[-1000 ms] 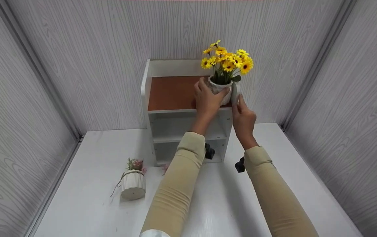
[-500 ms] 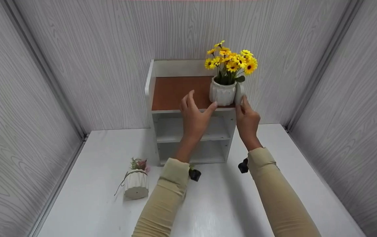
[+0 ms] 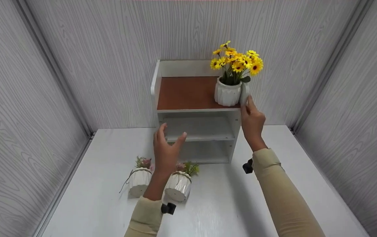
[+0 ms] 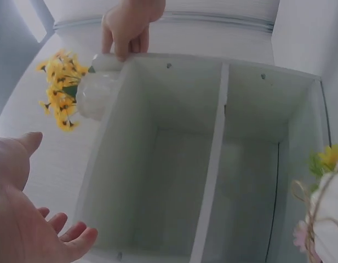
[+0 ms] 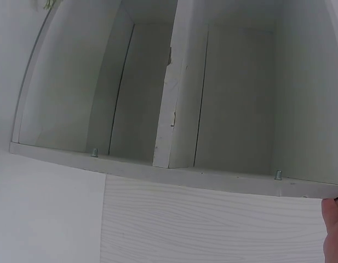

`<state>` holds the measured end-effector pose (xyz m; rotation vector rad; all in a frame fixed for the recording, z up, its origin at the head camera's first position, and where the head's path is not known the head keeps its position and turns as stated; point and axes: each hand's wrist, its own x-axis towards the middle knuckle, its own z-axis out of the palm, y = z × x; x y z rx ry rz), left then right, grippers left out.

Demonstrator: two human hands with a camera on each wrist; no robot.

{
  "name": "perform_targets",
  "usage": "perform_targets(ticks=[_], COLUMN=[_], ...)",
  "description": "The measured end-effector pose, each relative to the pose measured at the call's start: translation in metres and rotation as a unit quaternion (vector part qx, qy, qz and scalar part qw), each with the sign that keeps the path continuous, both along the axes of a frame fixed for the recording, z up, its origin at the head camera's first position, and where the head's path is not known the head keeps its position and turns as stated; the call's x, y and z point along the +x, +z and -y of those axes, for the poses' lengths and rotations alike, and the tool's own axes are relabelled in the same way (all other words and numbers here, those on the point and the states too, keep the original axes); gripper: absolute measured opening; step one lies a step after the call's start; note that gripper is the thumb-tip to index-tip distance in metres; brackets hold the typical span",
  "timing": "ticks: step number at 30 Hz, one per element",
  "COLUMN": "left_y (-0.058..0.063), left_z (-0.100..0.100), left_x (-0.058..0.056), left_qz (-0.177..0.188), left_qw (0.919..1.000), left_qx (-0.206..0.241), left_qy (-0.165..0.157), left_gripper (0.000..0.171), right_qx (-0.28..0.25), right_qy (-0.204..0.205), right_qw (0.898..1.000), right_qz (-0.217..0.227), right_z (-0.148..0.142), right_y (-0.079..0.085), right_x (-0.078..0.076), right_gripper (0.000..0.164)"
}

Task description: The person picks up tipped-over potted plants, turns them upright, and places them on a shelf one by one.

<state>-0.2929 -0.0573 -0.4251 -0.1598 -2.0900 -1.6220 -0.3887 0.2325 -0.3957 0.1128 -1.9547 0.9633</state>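
A small white shelf unit [image 3: 195, 127] with a brown top board stands against the back wall. On its top right corner sits a white fluted pot [image 3: 227, 94] of yellow artificial flowers, upright. My right hand [image 3: 253, 123] grips the rounded side panel of the shelf unit beside that pot. My left hand [image 3: 166, 155] is in front of the lower shelves with its fingers spread and nothing in it. Below it, two white pots with twine and pink flowers lie tipped on the table: one potted plant [image 3: 139, 183] left of the forearm, another potted plant [image 3: 178, 187] right of it.
A white table [image 3: 215, 200] bears the shelf unit and the tipped pots. Wood-grained grey panels [image 3: 109, 65] enclose the left, back and right. Two open compartments of the shelf unit face me, split by a shelf board [image 4: 215, 164].
My left hand has let go of the yellow flower pot and moved down and left. The pot stays on the top board. My right hand keeps its grip on the side panel.
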Motion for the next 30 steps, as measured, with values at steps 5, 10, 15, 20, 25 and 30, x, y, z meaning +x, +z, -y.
perform_targets(ticks=[5, 10, 15, 20, 25, 30], left_y=[-0.026, -0.054, -0.080, -0.105, -0.125, -0.138], left_z=[0.033, 0.064, 0.085, 0.096, 0.106, 0.113], left_x=[0.016, 0.031, 0.040, 0.041, 0.041, 0.039], left_qz=[0.035, 0.075, 0.124, 0.172, 0.201, 0.212], left_qw=[0.9992, 0.9962, 0.9892, 0.9735, 0.9617, 0.9598], left_qx=[0.004, -0.001, -0.024, -0.089, -0.122, -0.116], left_qy=[0.016, 0.043, 0.075, 0.120, 0.141, 0.144], left_gripper=[0.079, 0.078, 0.082, 0.084, 0.085, 0.086], right_qx=[-0.008, -0.004, -0.004, -0.003, 0.003, 0.006], right_qy=[0.003, 0.006, 0.003, 0.004, 0.005, 0.000], right_qw=[1.000, 1.000, 1.000, 1.000, 1.000, 1.000], right_qz=[0.005, 0.008, 0.005, 0.003, 0.001, -0.007], right_z=[0.001, 0.001, 0.003, 0.002, 0.002, 0.002], right_y=[0.001, 0.000, 0.002, 0.002, 0.001, 0.001], right_x=[0.002, 0.002, 0.001, 0.002, 0.002, 0.001], right_gripper=[0.044, 0.045, 0.044, 0.044, 0.044, 0.043])
